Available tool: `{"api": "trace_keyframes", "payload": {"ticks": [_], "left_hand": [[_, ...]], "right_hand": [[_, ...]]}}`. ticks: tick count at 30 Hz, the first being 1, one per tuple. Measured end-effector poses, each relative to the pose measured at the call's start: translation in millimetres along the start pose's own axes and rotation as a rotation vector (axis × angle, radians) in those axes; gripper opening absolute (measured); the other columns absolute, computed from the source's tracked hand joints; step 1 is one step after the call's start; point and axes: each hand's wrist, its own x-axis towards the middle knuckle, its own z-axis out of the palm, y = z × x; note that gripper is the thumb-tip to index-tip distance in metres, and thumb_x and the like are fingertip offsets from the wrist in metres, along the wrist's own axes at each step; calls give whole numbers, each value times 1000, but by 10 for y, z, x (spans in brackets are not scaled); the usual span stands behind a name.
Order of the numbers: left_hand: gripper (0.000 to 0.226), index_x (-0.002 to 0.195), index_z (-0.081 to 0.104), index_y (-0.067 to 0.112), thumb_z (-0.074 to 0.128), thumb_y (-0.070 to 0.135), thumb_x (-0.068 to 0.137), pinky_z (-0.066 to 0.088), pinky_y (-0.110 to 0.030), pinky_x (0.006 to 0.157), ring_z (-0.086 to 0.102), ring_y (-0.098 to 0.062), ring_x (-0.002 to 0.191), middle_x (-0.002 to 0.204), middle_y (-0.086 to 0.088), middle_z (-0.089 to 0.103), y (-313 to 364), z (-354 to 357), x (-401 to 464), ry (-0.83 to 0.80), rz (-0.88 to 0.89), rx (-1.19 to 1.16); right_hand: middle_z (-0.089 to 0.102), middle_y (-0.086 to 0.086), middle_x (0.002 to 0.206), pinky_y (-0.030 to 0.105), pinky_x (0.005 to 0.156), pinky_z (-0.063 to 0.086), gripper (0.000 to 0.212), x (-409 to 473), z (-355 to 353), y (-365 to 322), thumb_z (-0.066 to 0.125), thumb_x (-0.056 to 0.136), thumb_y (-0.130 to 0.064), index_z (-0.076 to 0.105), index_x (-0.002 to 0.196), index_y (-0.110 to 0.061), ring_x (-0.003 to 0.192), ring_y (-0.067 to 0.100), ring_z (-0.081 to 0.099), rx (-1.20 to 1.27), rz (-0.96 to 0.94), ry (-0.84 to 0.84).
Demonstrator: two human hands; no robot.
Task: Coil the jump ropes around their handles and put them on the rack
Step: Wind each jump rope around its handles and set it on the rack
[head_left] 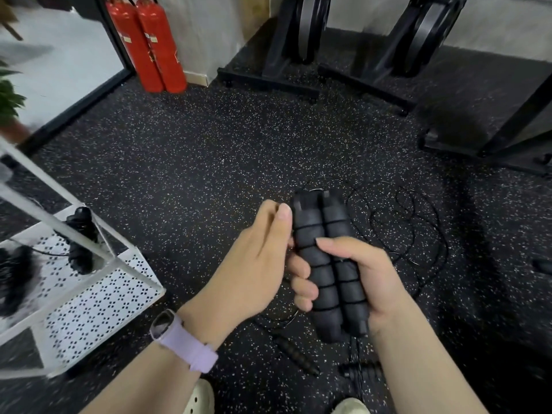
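Observation:
Two black foam jump rope handles lie side by side in front of me, with thin black cord wound round them in several turns. My right hand grips their lower half, thumb across the front. My left hand is curled against the handles' left side, its thumb up by their top; whether it pinches the cord is hidden. Loose black cord lies in loops on the floor behind. Another jump rope handle lies on the floor below my hands. The white perforated rack stands at the left with a coiled jump rope on it.
Two red fire extinguishers stand at the back left beside a black door frame. Black weight-plate stands line the back wall, and another black frame is at the right. My light shoes show at the bottom on speckled black rubber flooring.

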Motion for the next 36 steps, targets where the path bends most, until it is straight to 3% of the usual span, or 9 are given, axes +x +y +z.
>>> {"api": "trace_keyframes", "payload": {"ticks": [2, 6, 11, 16, 21, 27, 29, 32, 36], "left_hand": [[52, 95, 46, 22, 17, 66, 98, 54, -29, 63, 70, -16, 56, 65, 1, 66, 28, 23, -21, -25, -6, -9], [56, 92, 58, 30, 25, 75, 94, 55, -33, 72, 68, -4, 64, 72, 8, 72, -95, 18, 52, 8, -22, 261], [70, 81, 69, 26, 38, 88, 77, 49, -23, 55, 65, -7, 56, 67, 6, 71, -14, -10, 43, -35, -128, 122], [37, 88, 76, 37, 67, 71, 76, 57, -35, 80, 73, -10, 81, 83, 7, 77, 16, -25, 48, -11, -233, -19], [43, 75, 66, 14, 70, 57, 80, 49, -35, 45, 59, -34, 50, 65, -8, 70, 110, -150, 60, 92, -273, -299], [49, 79, 67, 15, 63, 64, 81, 55, -48, 87, 73, -25, 77, 73, -2, 72, 159, -173, 41, 45, -286, -265], [52, 80, 64, 11, 61, 63, 86, 55, -42, 86, 72, -26, 79, 74, -5, 73, 175, -162, 28, 77, -253, -254], [35, 75, 58, 19, 57, 49, 93, 50, -15, 58, 64, -1, 57, 57, 23, 65, 200, -164, 5, 110, -192, -264], [43, 80, 64, 16, 59, 59, 85, 50, -17, 56, 64, -1, 58, 62, 17, 68, 204, -166, 1, 76, -116, -222]], "right_hand": [[60, 17, 78, 38, 61, 56, 29, -9, -9, -1, 77, 78, -18, 65, 99, -1, 61, 27, 59, -184, -48, 164], [64, 19, 75, 44, 63, 59, 39, 32, -27, 48, 67, 74, -12, 54, 110, -5, 61, 31, 62, -450, -77, 419], [67, 15, 81, 50, 70, 61, 56, 83, 3, 129, 62, 75, -12, 48, 128, -23, 67, 33, 69, -718, 11, 386], [67, 0, 68, 39, 62, 57, 61, 115, 62, 205, 60, 78, -17, 40, 133, -32, 63, 21, 66, -904, 5, 348], [72, 17, 99, 41, 70, 58, 86, 38, 111, 91, 77, 80, -19, 35, 153, -36, 77, 32, 67, -587, 7, 131], [69, 0, 75, 29, 49, 54, 52, 73, 238, 251, 82, 67, -21, 67, 111, -45, 54, 24, 64, -372, 31, 137], [67, 1, 75, 28, 48, 52, 62, 96, 236, 310, 80, 66, -18, 65, 121, -41, 53, 22, 62, -352, -28, 165], [65, 5, 81, 32, 51, 54, 76, 104, 208, 331, 78, 65, -10, 62, 132, -41, 55, 20, 59, -352, -93, 194], [66, 1, 80, 27, 49, 50, 86, 94, 183, 330, 76, 67, -4, 55, 142, -42, 54, 17, 58, -415, -135, 214]]}}
